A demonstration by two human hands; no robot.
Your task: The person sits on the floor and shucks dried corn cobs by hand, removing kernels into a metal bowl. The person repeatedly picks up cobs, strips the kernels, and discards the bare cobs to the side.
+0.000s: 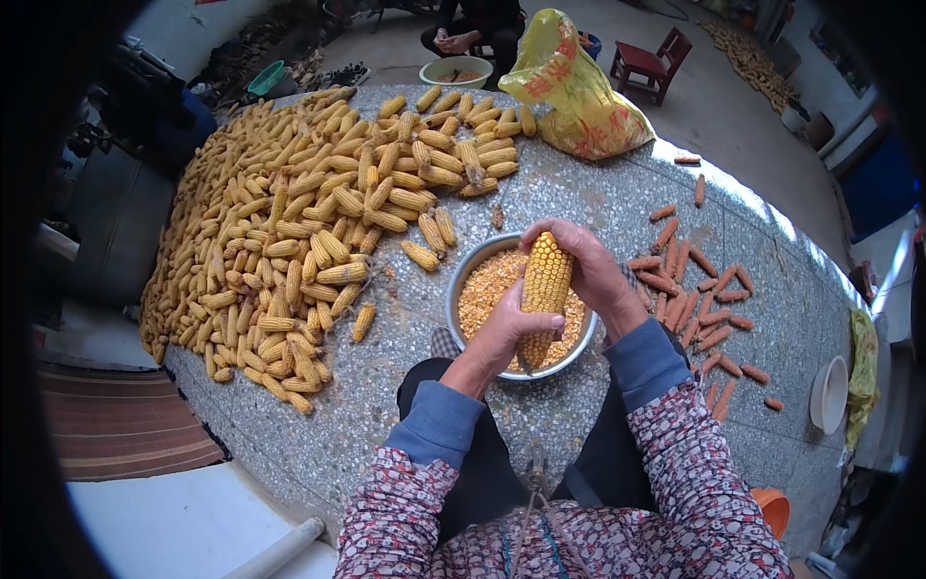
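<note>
Both hands hold one ear of corn [546, 282], tilted nearly upright above a metal basin [454, 304]. My left hand [504, 326] grips its lower part, with the thumb across the kernels. Around the upper end and far side curls my right hand [584, 260]. Loose yellow kernels [481, 289] fill much of the basin, which stands on the speckled floor between my legs. A large heap of unshelled corn ears [289, 239] spreads to the left. Bare reddish cobs [680, 289] lie scattered on the right, close to my right forearm.
A yellow plastic bag [579, 94] stands beyond the heap's right end. Past the floor's far edge, a person [481, 29] sits at a pale green basin [456, 71]. A red chair [647, 65] is at the upper right, a white bowl [829, 395] at far right.
</note>
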